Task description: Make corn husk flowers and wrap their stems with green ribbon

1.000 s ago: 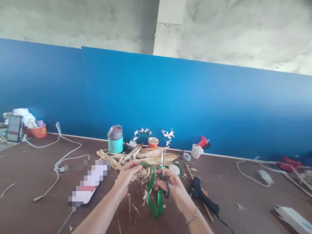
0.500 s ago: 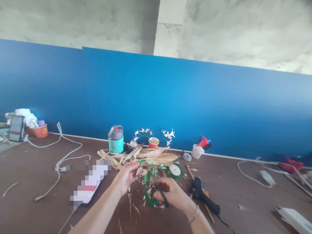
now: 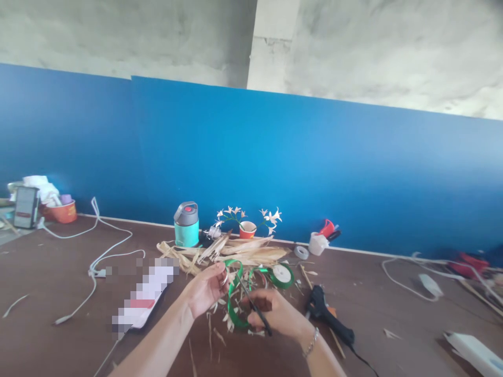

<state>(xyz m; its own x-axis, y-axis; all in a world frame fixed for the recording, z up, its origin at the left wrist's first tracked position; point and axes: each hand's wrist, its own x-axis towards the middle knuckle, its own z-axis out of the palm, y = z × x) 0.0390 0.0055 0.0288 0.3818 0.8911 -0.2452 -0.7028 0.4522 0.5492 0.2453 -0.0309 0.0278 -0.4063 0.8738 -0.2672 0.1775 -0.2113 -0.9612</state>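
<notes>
Left hand (image 3: 205,289) pinches ribbon (image 3: 232,293) end above the desk (image 3: 58,293). Right hand (image 3: 271,313) clenched on scissors (image 3: 251,303), blades angled up-left toward the ribbon between both hands; right is nearer the loop.

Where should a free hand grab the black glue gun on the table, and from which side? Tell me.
Take the glue gun by its thick handle section, probably from above. It lies flat on the table, just to the right of the right hand holding the scissors. Its cord trails toward the near right edge, so avoid that end; which end is the nozzle is not clear.
</notes>
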